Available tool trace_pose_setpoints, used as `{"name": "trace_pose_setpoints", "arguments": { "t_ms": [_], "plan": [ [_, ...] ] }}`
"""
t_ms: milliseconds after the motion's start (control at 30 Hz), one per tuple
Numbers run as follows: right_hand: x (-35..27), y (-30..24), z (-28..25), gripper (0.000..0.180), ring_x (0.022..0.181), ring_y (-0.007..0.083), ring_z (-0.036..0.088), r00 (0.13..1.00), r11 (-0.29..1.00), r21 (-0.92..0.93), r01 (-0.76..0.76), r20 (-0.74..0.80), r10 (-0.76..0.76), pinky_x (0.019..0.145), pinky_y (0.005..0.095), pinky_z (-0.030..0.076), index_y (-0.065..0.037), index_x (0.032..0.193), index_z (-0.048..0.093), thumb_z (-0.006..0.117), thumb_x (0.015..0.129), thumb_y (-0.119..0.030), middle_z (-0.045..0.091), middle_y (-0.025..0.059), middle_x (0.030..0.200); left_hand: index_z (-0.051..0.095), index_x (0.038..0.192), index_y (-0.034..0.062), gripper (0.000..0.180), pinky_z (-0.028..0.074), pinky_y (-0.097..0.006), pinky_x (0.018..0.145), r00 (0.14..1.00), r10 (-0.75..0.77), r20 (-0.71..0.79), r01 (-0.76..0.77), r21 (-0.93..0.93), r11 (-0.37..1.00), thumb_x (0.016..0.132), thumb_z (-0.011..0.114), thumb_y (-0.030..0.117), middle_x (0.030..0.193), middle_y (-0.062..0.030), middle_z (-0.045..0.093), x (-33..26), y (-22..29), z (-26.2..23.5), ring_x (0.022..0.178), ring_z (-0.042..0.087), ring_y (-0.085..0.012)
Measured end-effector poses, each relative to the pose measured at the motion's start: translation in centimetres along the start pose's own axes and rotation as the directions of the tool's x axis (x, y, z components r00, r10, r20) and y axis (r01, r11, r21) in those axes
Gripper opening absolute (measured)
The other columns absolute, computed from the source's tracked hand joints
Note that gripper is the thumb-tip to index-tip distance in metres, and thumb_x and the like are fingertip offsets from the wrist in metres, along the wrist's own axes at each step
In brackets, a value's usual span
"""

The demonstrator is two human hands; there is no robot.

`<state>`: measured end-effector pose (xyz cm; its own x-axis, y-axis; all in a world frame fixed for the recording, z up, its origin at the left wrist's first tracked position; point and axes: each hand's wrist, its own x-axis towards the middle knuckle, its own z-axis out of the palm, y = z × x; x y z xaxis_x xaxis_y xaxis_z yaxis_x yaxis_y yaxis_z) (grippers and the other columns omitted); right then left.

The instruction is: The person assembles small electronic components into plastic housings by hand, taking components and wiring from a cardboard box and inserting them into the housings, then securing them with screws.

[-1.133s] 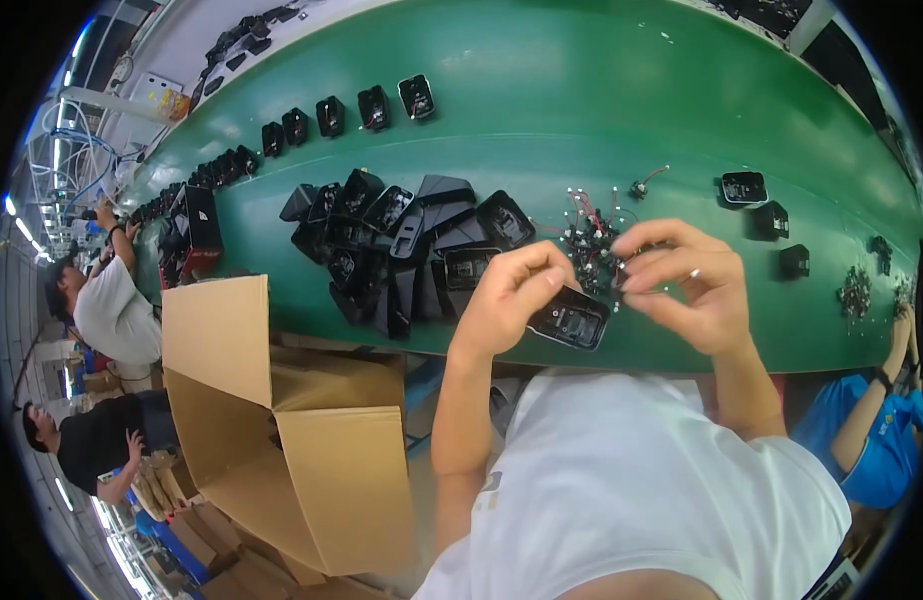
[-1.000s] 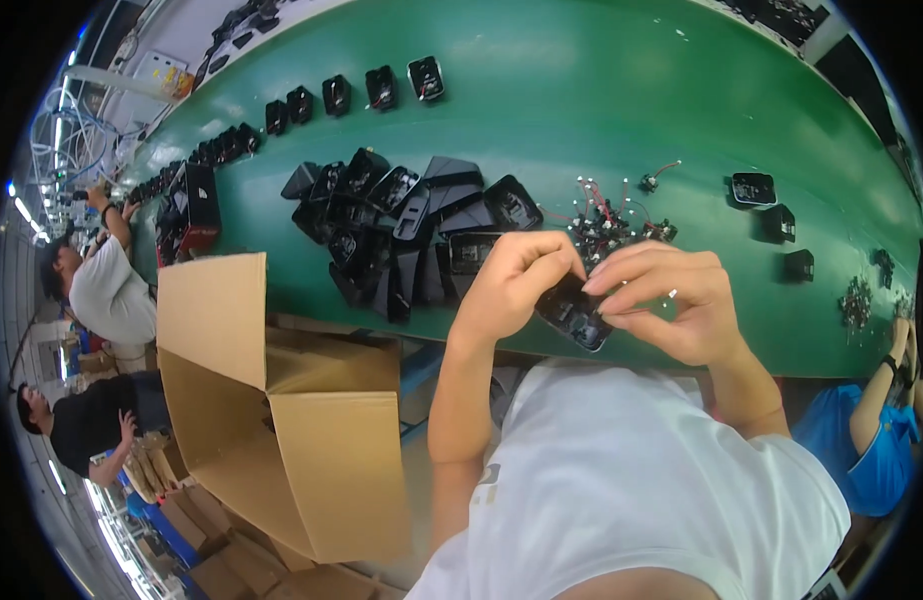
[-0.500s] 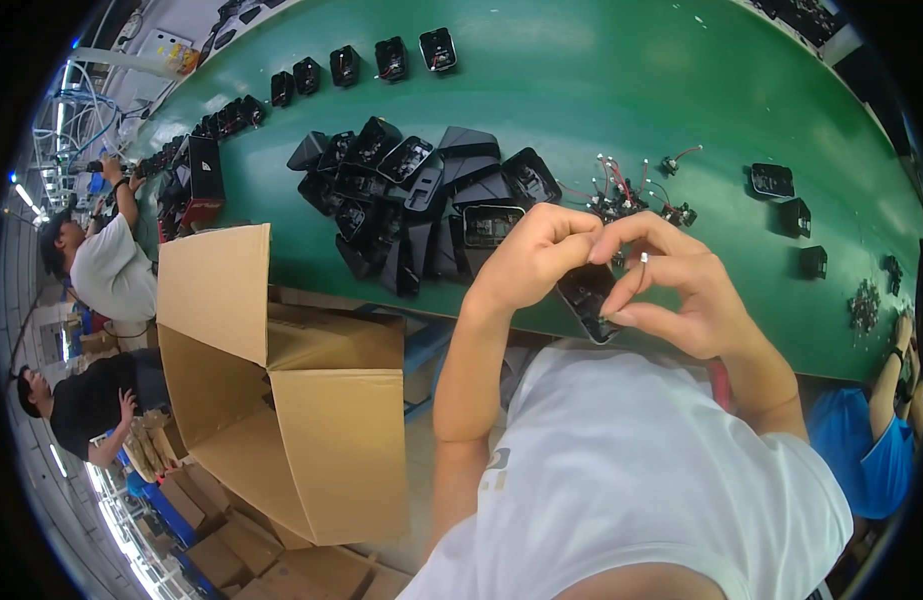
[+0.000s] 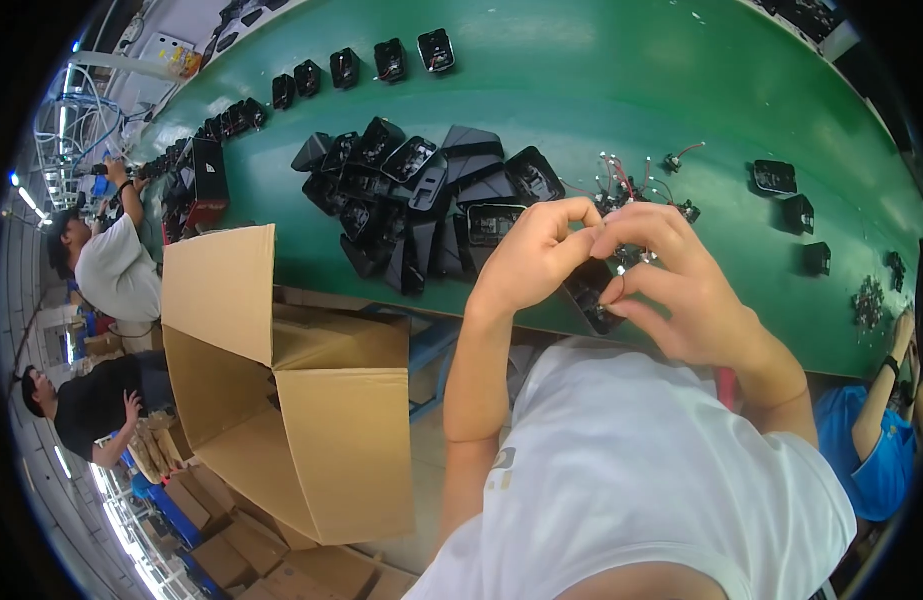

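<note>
Just beyond the table's near edge, a black plastic housing sits tilted between my hands, its open side facing up. My left hand is closed on the housing's far end, with thumb and index finger pinched. From the other side my right hand reaches over it, fingers curled and fingertips at the housing's rim. A small white connector shows by the right fingers; what they pinch is largely hidden. Small black parts with red wires lie heaped just beyond my hands.
Many black housings are piled on the green table left of my hands. More housings stand in a row at the back. An open cardboard box is at the left. A few housings and small metal pieces lie right.
The housing has tilted slightly between my hands. My right fingers have shifted a little at its rim, and the white connector sits lower, closer to the housing.
</note>
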<state>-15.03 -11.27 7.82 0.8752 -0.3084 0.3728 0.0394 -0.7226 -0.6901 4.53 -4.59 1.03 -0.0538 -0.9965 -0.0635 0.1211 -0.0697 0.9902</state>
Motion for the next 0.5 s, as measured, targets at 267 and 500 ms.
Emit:
{"name": "trace_pose_setpoints", "arguments": {
  "t_ms": [267, 500],
  "plan": [
    [0.6, 0.6, 1.1, 0.019, 0.117, 0.0347, 0.052, 1.000, 0.995, -0.095, -0.015, 0.000, 0.015, 0.098, 0.0452, 0.045, -0.002, 0.083, 0.064, 0.077, 0.070, 0.002, 0.054, 0.0121, 0.125, 0.062, 0.087, -0.0008, 0.016, 0.040, -0.026, 0.053, 0.982, 0.076, -0.174, -0.051, 0.144, 0.988, 0.088, 0.058, 0.014, 0.068, -0.0055, 0.063, 0.4, 0.5, 0.3, 0.058, 0.052, -0.0091],
    [0.0, 0.8, 0.9, 0.012, 0.104, 0.0256, 0.054, 0.969, 0.960, 0.138, -0.244, -0.009, 0.248, 0.088, 0.0373, 0.046, -0.006, 0.085, 0.071, 0.077, 0.075, -0.003, 0.053, 0.0103, 0.129, 0.060, 0.098, 0.0007, 0.014, 0.026, -0.026, 0.048, 0.968, 0.074, -0.241, -0.048, 0.110, 0.993, 0.088, 0.052, 0.009, 0.059, 0.0046, 0.044, -0.2, 0.7, 0.6, 0.053, 0.036, -0.0026]
  ]
}}
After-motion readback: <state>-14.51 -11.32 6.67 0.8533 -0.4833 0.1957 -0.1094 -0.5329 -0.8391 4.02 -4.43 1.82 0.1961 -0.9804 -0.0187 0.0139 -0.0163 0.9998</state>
